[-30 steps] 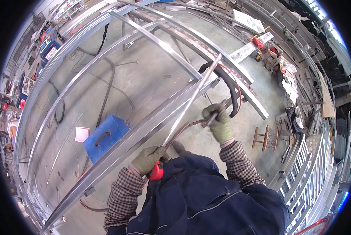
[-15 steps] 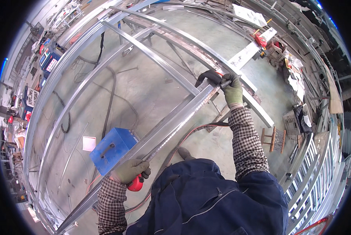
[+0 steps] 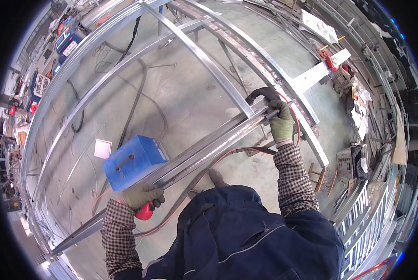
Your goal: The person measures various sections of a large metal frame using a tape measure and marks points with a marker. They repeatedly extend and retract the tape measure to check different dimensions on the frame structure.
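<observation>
Both hands wear green-grey work gloves. My left hand [image 3: 142,194], closed, rests at the near stretch of a long silver metal beam [image 3: 85,230], with a red rounded object [image 3: 145,211] in its grip. Alongside the beam runs a shorter metal bar [image 3: 213,150], up to my right hand. My right hand [image 3: 281,122] is closed around a dark, rod-like handle [image 3: 272,113] at the far end of this bar. A black curved hose-like piece [image 3: 260,93] arches just beyond it. A blue metal box [image 3: 136,161] stands behind the beam, close to my left hand.
Silver cross rails [image 3: 204,60] form a large frame ahead. Dark hose [image 3: 199,179] and cables [image 3: 134,102] lie across the floor. A grey crate [image 3: 345,162] and a small wooden stool [image 3: 328,179] are at the right. Stacked metal frames [image 3: 363,219] stand at lower right.
The head view has shifted, so the frame and box appear moved. My left hand sits slightly further left. A thin red cable now shows beside my right hand, which stays at the bar's far end.
</observation>
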The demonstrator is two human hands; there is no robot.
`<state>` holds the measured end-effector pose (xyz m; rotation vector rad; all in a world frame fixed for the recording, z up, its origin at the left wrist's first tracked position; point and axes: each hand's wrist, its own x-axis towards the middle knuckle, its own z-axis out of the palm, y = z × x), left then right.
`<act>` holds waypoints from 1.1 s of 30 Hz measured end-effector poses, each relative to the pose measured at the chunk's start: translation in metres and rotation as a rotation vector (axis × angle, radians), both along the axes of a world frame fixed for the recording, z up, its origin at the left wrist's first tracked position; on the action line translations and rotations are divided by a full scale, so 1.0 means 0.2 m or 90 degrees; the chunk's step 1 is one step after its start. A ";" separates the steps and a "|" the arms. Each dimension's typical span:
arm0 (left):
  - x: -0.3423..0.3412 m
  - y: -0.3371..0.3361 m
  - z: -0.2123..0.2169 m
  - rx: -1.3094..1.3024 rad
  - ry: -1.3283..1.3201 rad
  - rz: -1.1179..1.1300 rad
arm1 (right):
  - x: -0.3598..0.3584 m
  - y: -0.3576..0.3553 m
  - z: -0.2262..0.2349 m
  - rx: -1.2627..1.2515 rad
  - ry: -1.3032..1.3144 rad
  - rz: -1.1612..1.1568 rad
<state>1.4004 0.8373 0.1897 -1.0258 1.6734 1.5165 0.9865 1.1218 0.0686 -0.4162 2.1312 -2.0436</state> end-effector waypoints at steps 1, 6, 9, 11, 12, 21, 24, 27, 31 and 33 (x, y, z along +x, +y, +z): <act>0.00 0.00 0.00 0.002 0.012 -0.015 | 0.00 0.00 0.00 0.047 0.055 0.003; 0.02 -0.04 0.01 -0.037 -0.008 -0.096 | -0.03 0.02 -0.01 0.078 0.026 -0.009; 0.03 -0.04 -0.01 -0.038 0.005 -0.107 | -0.04 0.02 -0.04 0.074 0.034 -0.019; 0.04 -0.03 0.00 -0.075 0.022 -0.125 | -0.08 0.04 -0.07 0.047 0.044 0.022; 0.04 -0.03 0.00 -0.068 0.036 -0.092 | -0.10 0.06 -0.10 0.112 0.047 0.006; 0.52 -0.15 -0.14 -0.232 0.086 -0.145 | -0.55 0.24 -0.43 0.160 0.100 0.128; 0.72 -0.12 -0.20 -0.214 0.087 -0.076 | -0.68 0.23 -0.52 0.118 0.018 0.122; 0.95 -0.14 -0.17 -0.222 0.083 -0.033 | -0.68 0.21 -0.51 0.054 -0.017 0.124; 1.26 -0.20 -0.14 -0.272 0.089 -0.051 | -0.59 0.04 -0.34 0.114 0.088 0.079; 1.46 -0.23 -0.13 -0.312 0.105 -0.060 | -0.38 -0.12 -0.28 0.177 0.157 -0.038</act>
